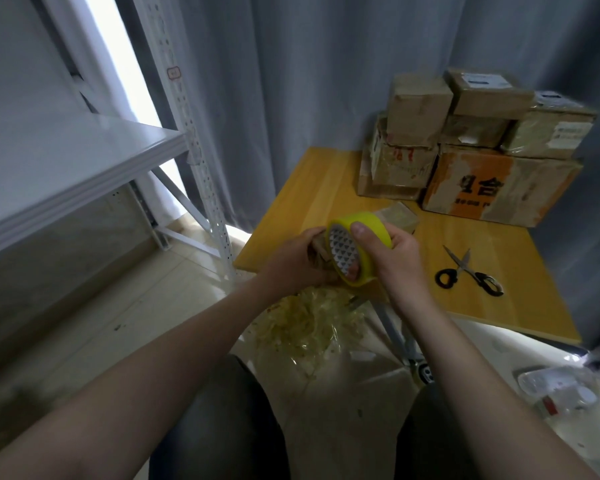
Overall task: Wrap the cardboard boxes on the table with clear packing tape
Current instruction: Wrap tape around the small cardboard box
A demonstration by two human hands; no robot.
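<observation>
In the head view, both bare forearms reach forward over the near left corner of a yellow wooden table point(326, 188). The right hand point(392, 258) is wrapped around a roll of yellowish tape point(355, 247), thumb pressed on the roll's outer band and fingertips showing through its patterned core. The left hand point(291, 265) is closed on a small cardboard box point(321, 258) that is mostly hidden behind the fingers and pressed right against the left face of the roll, so the two hands sit close together with box and roll touching between them. Just beyond the roll, another small taped box point(397, 218) lies flat on the table. On the table to the right of the hands lie black-handled scissors point(470, 273), blades apart. At the far right of the table stands a stack of cardboard boxes point(471, 147), the lowest an orange-printed one, with smaller taped ones piled above and beside it. Under the near table edge, on the pale floor, sits a heap of crumpled clear tape scraps point(312, 327). A white metal shelf unit point(84, 168) fills the left side, and a grey curtain point(291, 81) hangs behind the table. The person's dark trouser legs show at the bottom.
</observation>
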